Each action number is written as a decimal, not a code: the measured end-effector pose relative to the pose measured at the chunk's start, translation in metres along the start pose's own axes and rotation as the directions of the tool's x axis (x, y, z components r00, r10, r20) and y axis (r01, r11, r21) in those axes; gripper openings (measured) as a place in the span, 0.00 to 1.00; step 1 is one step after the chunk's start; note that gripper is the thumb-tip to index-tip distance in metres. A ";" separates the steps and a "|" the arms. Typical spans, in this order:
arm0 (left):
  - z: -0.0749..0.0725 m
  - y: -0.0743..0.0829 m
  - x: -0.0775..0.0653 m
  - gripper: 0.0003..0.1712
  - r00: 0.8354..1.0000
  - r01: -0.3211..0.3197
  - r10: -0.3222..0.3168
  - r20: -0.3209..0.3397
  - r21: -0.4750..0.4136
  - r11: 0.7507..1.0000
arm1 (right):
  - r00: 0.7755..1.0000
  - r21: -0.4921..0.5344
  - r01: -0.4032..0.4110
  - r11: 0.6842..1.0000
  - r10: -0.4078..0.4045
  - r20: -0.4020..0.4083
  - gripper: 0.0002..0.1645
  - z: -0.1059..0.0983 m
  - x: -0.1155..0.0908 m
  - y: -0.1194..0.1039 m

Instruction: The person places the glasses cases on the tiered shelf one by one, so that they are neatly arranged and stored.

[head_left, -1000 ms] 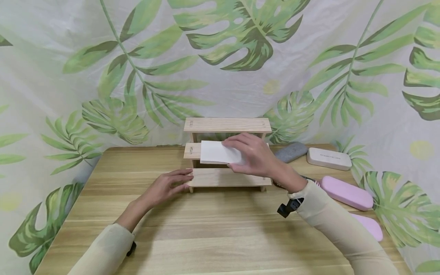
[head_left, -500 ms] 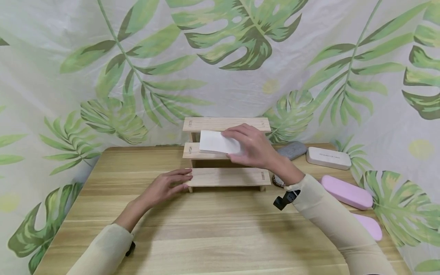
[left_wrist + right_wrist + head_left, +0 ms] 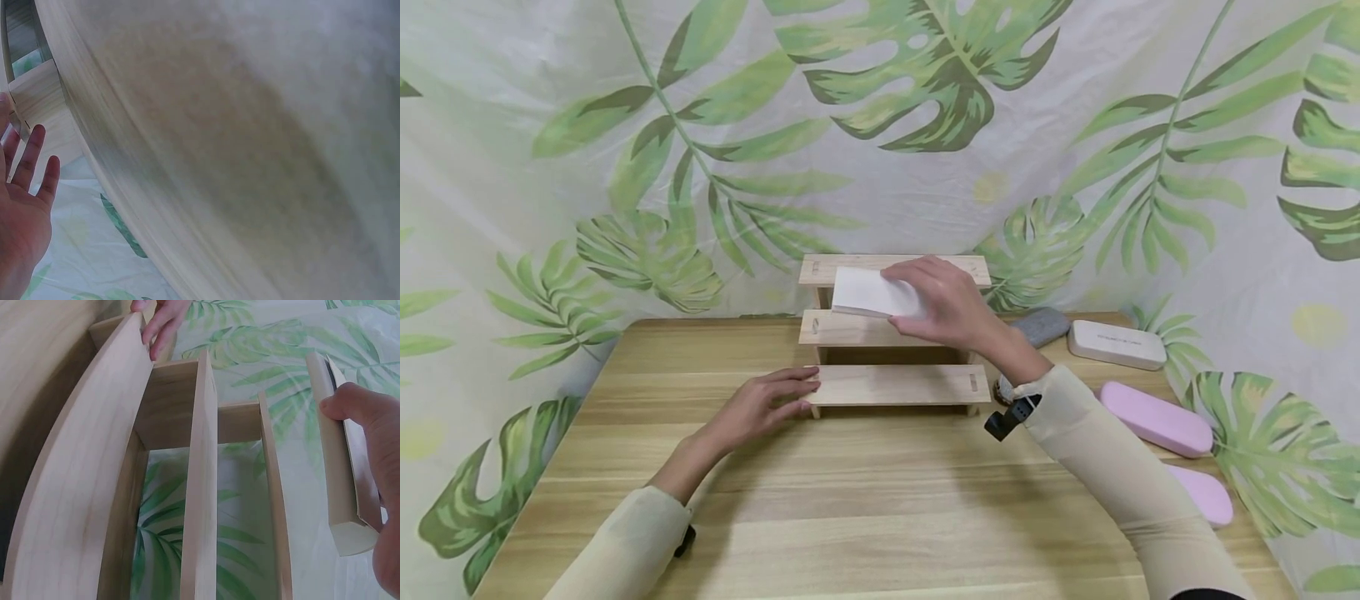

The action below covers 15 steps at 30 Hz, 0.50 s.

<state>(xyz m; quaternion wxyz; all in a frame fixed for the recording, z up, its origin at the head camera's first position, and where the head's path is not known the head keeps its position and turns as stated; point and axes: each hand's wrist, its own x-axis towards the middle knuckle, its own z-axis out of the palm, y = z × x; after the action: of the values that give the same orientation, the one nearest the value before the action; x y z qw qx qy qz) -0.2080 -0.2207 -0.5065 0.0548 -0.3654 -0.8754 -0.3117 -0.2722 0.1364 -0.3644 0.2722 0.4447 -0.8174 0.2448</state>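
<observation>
A three-tier wooden shelf rack [image 3: 895, 385] stands at the back of the table. My right hand [image 3: 943, 304] pinches a white flat box [image 3: 868, 292], thumb on the near side and fingers over the far edge. In the head view the box overlaps the top and middle tiers; the right wrist view shows a slit along the box [image 3: 337, 450] and puts it apart from the boards. My left hand [image 3: 771, 398] rests its fingertips on the left end of the lowest tier, fingers nearly straight. In the left wrist view the left hand [image 3: 25, 212] shows at the left edge.
Right of the rack lie a grey felt case [image 3: 1043, 325], a pale hard case [image 3: 1117, 345] and two pink cases, one [image 3: 1156, 419] behind the other [image 3: 1201, 493]. A small dark round item [image 3: 1004, 392] sits by the rack's right end. A leaf-patterned cloth [image 3: 880, 192] hangs behind the table [image 3: 820, 517].
My right hand has risen and moved back with the white box, from in front of the middle tier to in front of the top tier. The left hand has stayed on the lowest tier.
</observation>
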 end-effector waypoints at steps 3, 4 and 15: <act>0.000 0.000 0.001 0.21 1.000 -0.008 0.008 -0.007 0.001 1.000 | 1.000 0.008 -0.012 1.000 0.012 0.001 0.35 0.002 0.004 0.005; 0.000 -0.001 0.001 0.21 1.000 -0.011 0.011 -0.008 0.002 1.000 | 1.000 0.015 -0.012 1.000 0.012 -0.001 0.35 0.003 0.005 0.006; 0.002 -0.003 0.000 0.21 0.999 -0.032 0.033 -0.018 0.030 0.999 | 1.000 0.058 -0.021 0.998 0.021 0.006 0.34 0.013 0.018 0.012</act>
<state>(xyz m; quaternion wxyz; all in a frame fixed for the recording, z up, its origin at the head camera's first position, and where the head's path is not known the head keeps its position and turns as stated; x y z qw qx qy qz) -0.2097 -0.2215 -0.5097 0.0732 -0.3759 -0.8733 -0.3012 -0.2938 0.1230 -0.3634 0.2543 0.4445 -0.8154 0.2699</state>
